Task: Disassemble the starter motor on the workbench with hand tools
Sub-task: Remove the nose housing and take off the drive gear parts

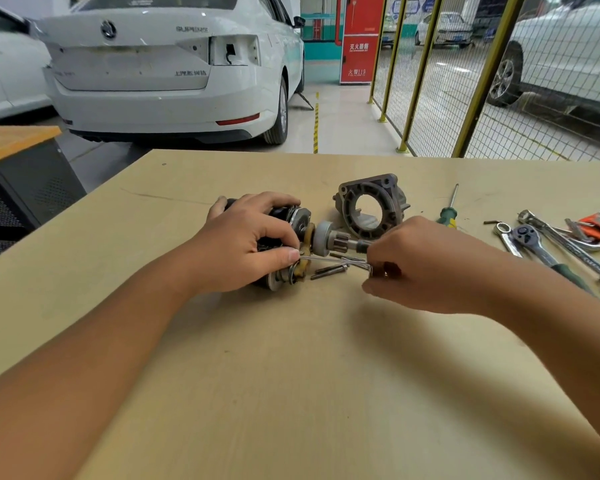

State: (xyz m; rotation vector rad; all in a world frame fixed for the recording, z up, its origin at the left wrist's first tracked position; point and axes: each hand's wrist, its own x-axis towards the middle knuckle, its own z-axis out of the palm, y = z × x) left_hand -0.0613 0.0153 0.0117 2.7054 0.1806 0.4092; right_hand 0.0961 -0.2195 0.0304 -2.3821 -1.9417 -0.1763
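Right hand [420,265] grips a hex key [336,260] driven into the starter motor [284,244] mid-workbench [291,375]; left hand [246,244] clamps the body, likely resisting rotation. Removed drive-end housing [368,209] stands behind.

There is only one view. It comes from a camera on the person's head, looking forward and down, close over the flat, pale wooden workbench top [291,375]. Far behind stand a white car [167,71] and a yellow wire fence [430,81].
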